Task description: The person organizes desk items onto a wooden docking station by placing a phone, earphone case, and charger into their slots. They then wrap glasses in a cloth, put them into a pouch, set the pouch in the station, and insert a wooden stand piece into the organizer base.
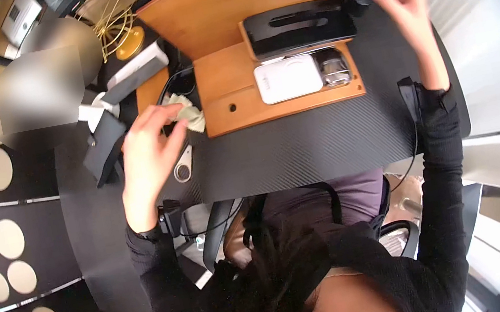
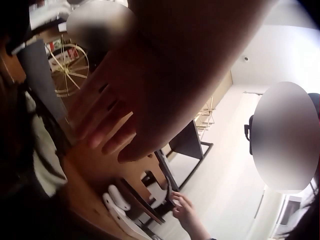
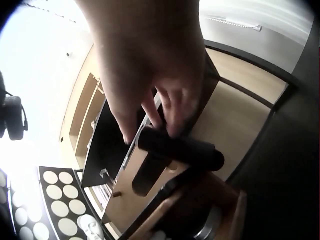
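Note:
In the head view my left hand [image 1: 152, 153] hovers over the left part of the desk, its fingers loosely bent beside a crumpled pale green cloth [image 1: 193, 116]. The left wrist view shows those fingers spread, with nothing between them. My right hand [image 1: 405, 2] is raised at the far right, thumb and fingers apart. Its fingertips are right at a black object with a thick cylindrical end [image 3: 180, 147], which sits over the top edge of a brown wooden organizer [image 1: 200, 27]. A silver ring-ended item [image 1: 183, 168] lies below the left hand.
The organizer holds a glossy black case [image 1: 301, 27], a white rectangular device [image 1: 290, 77] and a small dark shiny item [image 1: 335, 67]. Grey and white pieces [image 1: 135, 72] and a dark grey pouch [image 1: 105, 148] lie left. A gold wire ornament [image 1: 126, 41] stands behind.

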`<state>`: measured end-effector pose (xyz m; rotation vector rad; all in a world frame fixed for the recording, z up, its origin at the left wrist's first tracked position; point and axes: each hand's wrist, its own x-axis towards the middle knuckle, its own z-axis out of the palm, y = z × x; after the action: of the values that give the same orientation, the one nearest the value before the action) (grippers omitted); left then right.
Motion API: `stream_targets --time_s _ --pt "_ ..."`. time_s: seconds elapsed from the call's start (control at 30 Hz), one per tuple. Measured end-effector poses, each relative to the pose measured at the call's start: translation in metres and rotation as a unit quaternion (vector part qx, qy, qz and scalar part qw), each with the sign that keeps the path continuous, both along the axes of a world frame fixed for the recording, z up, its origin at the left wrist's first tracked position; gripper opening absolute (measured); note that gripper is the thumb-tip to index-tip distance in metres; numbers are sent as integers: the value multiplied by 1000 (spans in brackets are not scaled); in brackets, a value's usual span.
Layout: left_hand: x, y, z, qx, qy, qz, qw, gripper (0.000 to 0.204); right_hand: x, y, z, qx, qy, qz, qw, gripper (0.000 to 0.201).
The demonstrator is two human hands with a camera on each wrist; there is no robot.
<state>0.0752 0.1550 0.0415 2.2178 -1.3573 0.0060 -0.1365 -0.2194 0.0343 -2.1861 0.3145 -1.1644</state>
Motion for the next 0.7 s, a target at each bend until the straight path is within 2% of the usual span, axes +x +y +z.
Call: stream_targets --time_s 0.03,0.1,0.13,0.17,0.2,0.23,0.3,0.37,0.47,0.53,0.63,0.7 --pt "11 10 -6 0 10 25 1000 18 2 3 0 19 -70 -4 997 26" --pt "21 23 -3 19 12 66 998 19 11 35 16 49 -134 67 988 19" --pt "28 29 -5 34 -6 77 996 21 19 61 23 23 -98 75 992 13" --pt "32 33 -6 35 -6 78 996 21 26 83 28 -20 -20 111 993 12" --pt "36 36 -7 44 -15 89 995 21 32 109 37 -9 96 176 980 16" --pt "39 38 -7 53 -24 101 993 22 51 125 25 -180 62 221 956 18" --pt "46 42 -6 44 -11 98 994 22 75 171 6 -272 144 324 895 16" --pt "54 51 0 84 -27 129 988 24 100 209 -19 -243 147 411 866 18" --pt "65 62 0 92 -54 134 985 27 131 247 -47 -253 108 448 851 17" --pt "69 66 2 91 -61 140 984 27 145 266 -67 -287 175 441 832 14" --pt "71 63 0 102 -44 162 981 27 152 277 -84 -288 124 444 839 12" --pt "73 61 -5 95 -52 150 983 29 153 277 -85 -279 133 456 835 12"
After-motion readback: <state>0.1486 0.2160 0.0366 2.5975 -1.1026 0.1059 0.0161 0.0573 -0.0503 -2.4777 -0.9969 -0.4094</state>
